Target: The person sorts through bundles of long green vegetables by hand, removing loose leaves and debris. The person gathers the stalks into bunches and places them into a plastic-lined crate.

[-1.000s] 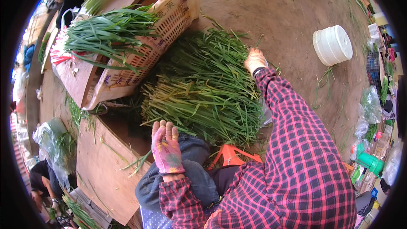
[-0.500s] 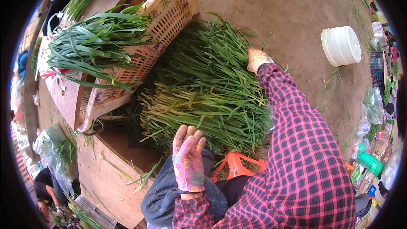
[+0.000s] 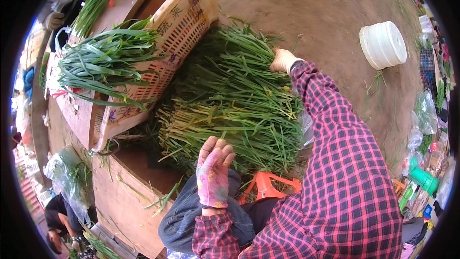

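Observation:
A big heap of garlic chives [image 3: 239,96] lies in front of me, long green leaves with pale, yellowish stem ends on the left. My right hand [image 3: 282,61] reaches to the far right edge of the heap, its fingers closed on chives there; the fingertips are partly hidden. My left hand [image 3: 214,172], in a pink patterned glove with bare fingertips, is raised above my knee at the near edge of the heap. Its fingers are loosely bent and nothing shows in them.
A slotted plastic crate [image 3: 179,38] leans left of the heap, with a leafy green bunch [image 3: 105,60] beside it. Near me stand a wooden box [image 3: 127,201] and an orange stool [image 3: 266,186]. A white bucket [image 3: 383,45] sits right. Another person [image 3: 62,220] works at lower left.
My right hand has shifted slightly up and left along the heap's edge, and pale stem ends now show just below it. My left hand stays raised, nearly in place.

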{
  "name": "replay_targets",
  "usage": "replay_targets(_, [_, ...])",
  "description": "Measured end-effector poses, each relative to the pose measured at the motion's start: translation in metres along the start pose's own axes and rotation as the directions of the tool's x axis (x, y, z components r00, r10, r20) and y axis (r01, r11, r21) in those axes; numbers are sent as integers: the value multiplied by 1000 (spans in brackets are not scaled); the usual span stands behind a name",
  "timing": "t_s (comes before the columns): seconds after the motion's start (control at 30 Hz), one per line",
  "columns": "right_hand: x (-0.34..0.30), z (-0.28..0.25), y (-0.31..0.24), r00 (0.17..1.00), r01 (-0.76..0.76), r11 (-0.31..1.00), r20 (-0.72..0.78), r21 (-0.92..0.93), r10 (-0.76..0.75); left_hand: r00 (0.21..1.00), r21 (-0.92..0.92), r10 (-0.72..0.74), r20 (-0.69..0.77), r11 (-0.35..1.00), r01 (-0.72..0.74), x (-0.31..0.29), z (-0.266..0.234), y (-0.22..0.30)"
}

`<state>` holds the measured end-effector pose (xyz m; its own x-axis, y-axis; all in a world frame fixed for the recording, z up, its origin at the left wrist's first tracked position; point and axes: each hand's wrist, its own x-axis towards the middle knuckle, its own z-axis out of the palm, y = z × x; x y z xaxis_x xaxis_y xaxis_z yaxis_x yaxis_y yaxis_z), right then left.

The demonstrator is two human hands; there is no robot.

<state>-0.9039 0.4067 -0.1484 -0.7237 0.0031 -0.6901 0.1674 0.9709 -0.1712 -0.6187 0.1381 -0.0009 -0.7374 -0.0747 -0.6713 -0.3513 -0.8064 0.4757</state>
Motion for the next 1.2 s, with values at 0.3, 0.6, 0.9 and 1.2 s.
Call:
replay_targets(0.3, [-54,15,2,998,65,970,-12,233,-64,992,50,-127,-22,991,128,11,6,-28])
replay_targets(0.6, [-197,132,-66,911,293,912,-375,287,-174,939,-89,-342,23,935,343,36,6,-72])
replay_targets(0.9, [-265,164,-71,697,639,768,-405,-23,-592,926,-148,-333,-175,939,310,58,-21,-77])
replay_targets(1.2, [-186,107,-50,969,243,753,-121,612,-214,948,53,-195,-252,975,215,58,-24,-73])
